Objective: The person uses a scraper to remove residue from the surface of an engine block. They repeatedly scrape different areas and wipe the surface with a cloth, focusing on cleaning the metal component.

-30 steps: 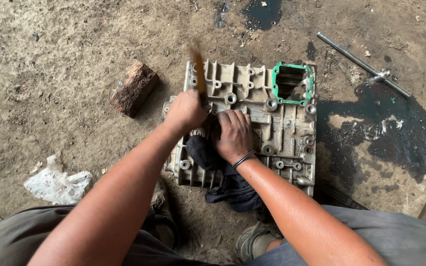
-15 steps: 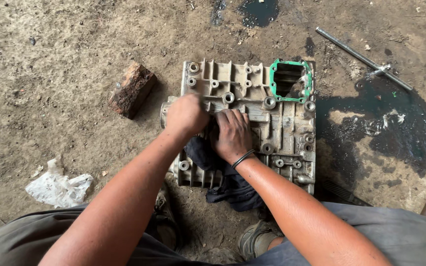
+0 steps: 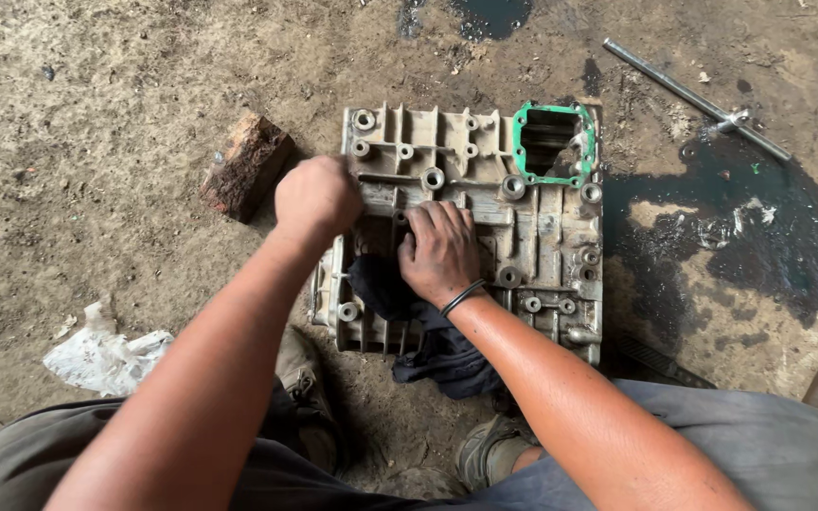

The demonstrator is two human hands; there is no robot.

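Note:
A grey cast-metal casing (image 3: 542, 237) with ribs and bolt holes lies flat on the dirt floor. A green gasket (image 3: 520, 142) frames an opening at its far right corner. My left hand (image 3: 316, 197) is a closed fist over the casing's near-left part; the brown stick-like tool seen in it earlier is hidden under the fist. My right hand (image 3: 439, 254) lies flat on the middle of the casing, palm down, its heel on a dark cloth (image 3: 447, 364) that hangs over the near edge.
A chunk of wood (image 3: 246, 166) lies left of the casing. A metal rod (image 3: 693, 95) lies at the far right beside a dark oil patch (image 3: 759, 237). A crumpled white rag (image 3: 101, 360) is at the left. My shoes (image 3: 300, 378) flank the casing's near edge.
My left hand came down from a raised position, and the brown tool that stuck up from it is no longer visible. My right hand stayed put.

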